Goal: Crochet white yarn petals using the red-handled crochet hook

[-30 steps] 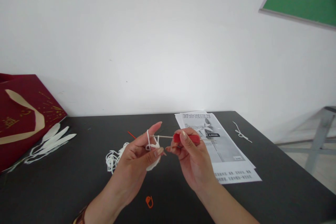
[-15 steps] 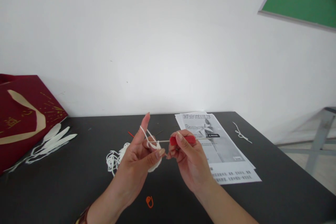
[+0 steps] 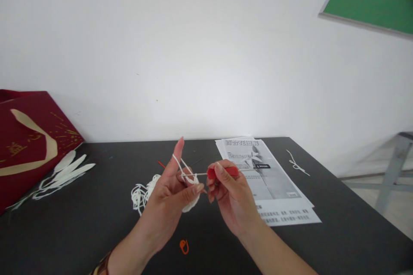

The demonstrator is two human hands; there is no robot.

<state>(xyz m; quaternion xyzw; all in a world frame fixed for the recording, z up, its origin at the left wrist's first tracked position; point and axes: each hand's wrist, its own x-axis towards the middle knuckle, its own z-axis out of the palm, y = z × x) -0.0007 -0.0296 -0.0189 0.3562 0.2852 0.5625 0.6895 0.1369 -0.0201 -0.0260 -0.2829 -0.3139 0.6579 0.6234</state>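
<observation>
My left hand (image 3: 169,193) pinches a small white crochet piece (image 3: 191,204) between thumb and fingers. White yarn (image 3: 186,164) runs over its raised index finger and down to the piece. My right hand (image 3: 230,195) is closed around the red handle of a crochet hook (image 3: 222,172). The thin metal shaft points left, its tip among the yarn strands beside my left fingers. A loose heap of white yarn (image 3: 138,197) lies on the table behind my left wrist. My left hand hides part of the crochet piece.
Printed sheets (image 3: 284,212) lie to the right on the black table (image 3: 106,206), a tied bit of white yarn (image 3: 297,165) beyond them. An orange stitch marker (image 3: 184,246) sits in front. White crocheted petals (image 3: 69,169) rest by a dark red bag (image 3: 29,137) at left.
My left index finger has risen upright, stretching the yarn into a slanted loop. The hook has moved slightly left and down, and its shaft now reaches farther into the yarn.
</observation>
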